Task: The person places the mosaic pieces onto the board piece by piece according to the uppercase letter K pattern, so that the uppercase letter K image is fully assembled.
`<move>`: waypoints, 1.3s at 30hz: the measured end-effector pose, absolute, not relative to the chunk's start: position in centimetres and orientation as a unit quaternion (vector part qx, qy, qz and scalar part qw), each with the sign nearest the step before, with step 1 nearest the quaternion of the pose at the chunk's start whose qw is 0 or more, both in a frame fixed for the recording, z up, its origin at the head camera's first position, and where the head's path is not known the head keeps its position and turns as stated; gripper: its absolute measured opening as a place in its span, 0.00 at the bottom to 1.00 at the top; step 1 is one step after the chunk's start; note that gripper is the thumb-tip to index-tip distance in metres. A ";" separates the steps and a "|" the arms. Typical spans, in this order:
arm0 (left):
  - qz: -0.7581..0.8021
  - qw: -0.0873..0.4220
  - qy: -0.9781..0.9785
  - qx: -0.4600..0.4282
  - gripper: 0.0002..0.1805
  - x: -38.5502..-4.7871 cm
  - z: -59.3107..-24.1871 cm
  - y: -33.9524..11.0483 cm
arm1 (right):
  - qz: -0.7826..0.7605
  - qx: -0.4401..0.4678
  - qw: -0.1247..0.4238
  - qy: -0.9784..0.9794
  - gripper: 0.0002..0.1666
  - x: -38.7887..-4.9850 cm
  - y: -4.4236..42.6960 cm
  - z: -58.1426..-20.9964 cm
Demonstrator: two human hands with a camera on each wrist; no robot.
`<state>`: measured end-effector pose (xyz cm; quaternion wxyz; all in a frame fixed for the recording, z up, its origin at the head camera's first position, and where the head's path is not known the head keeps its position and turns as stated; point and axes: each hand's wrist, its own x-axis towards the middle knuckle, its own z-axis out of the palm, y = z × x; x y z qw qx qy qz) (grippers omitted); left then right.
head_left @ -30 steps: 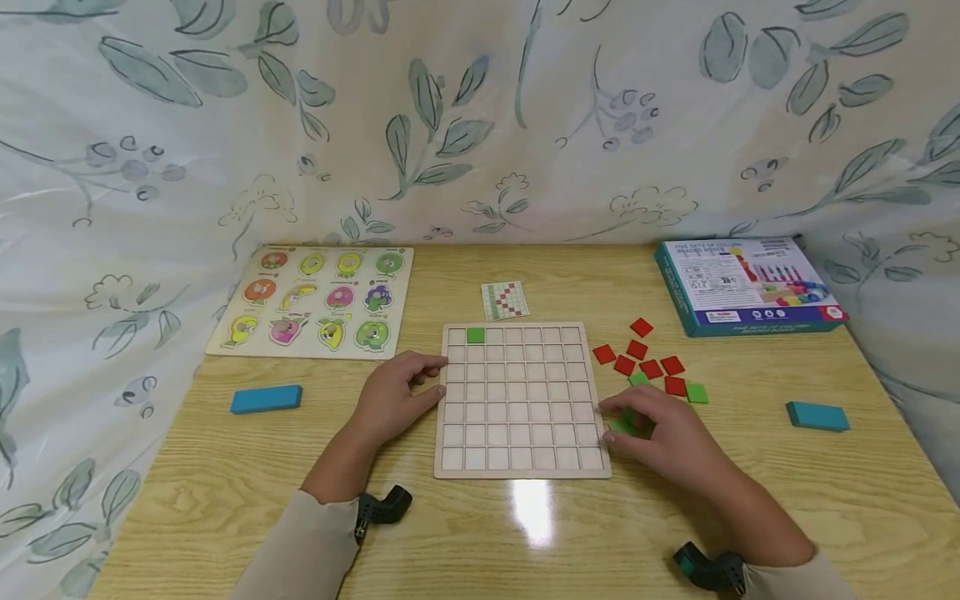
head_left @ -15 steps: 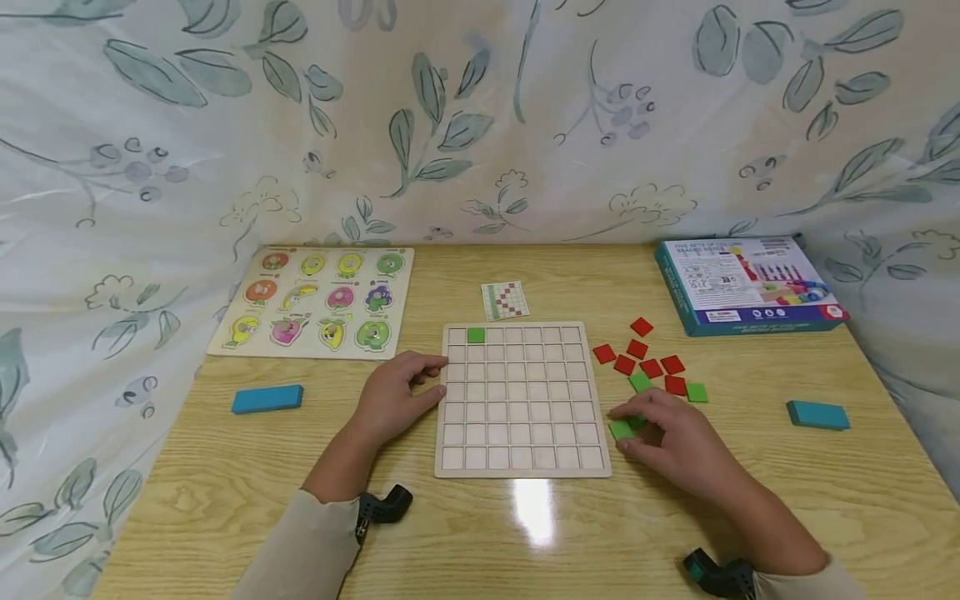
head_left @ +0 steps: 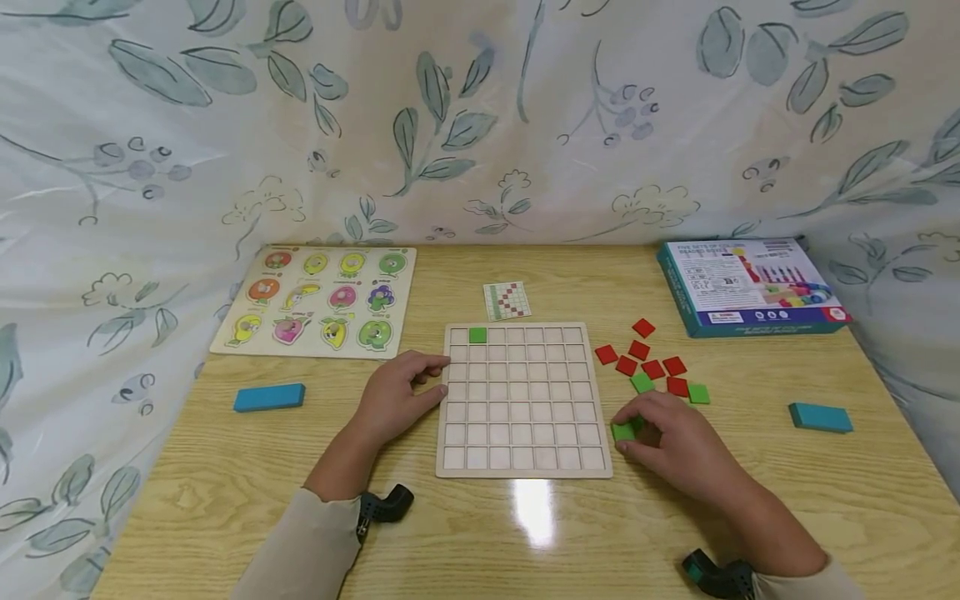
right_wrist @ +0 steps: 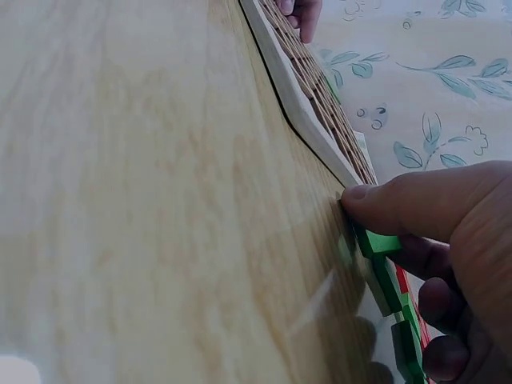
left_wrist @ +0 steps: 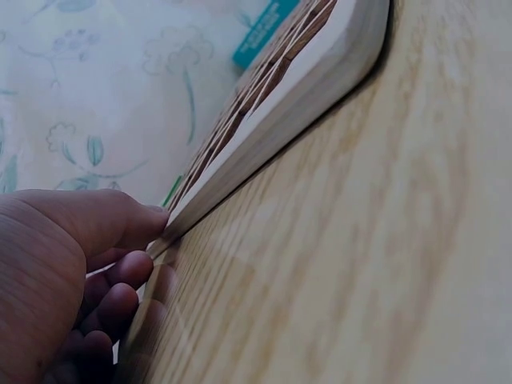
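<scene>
A wooden grid board [head_left: 528,408] lies at the middle of the table, one green tile [head_left: 477,335] in its top row. My left hand [head_left: 393,398] touches the board's left edge with thumb and forefinger; the left wrist view shows the thumb of this hand [left_wrist: 72,256] against the pale rim [left_wrist: 280,120]. Just off the right edge, my right hand [head_left: 678,437] pinches a green tile [head_left: 622,432] between thumb and forefinger. That tile [right_wrist: 378,242] also shows beside the thumb in the right wrist view. Red tiles [head_left: 639,350] and more green ones [head_left: 698,393] lie scattered beyond this hand.
Behind the board lies a small pattern card [head_left: 507,301]. A fruit puzzle board [head_left: 315,304] is at the back left, a boxed set [head_left: 753,287] at the back right. Blue blocks rest at the left [head_left: 269,397] and right [head_left: 821,417].
My right hand has shifted slightly right, away from the board's edge, and its thumb and forefinger have come around the green tile. The left hand has stayed at the board.
</scene>
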<state>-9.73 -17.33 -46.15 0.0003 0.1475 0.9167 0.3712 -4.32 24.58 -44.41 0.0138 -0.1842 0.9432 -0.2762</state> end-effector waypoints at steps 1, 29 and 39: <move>0.371 0.000 0.917 0.148 0.22 -9.7 -46.1 -17.3 | -0.275 -0.183 0.015 0.944 0.18 -4.4 24.6 -44.4; 0.362 0.009 0.922 0.138 0.22 -9.9 -45.9 -17.2 | -0.326 -0.191 0.041 0.925 0.13 -6.7 24.6 -42.5; 0.366 0.014 0.921 0.131 0.22 -9.8 -45.9 -17.2 | -0.357 -0.197 0.029 0.913 0.12 -8.2 22.8 -42.1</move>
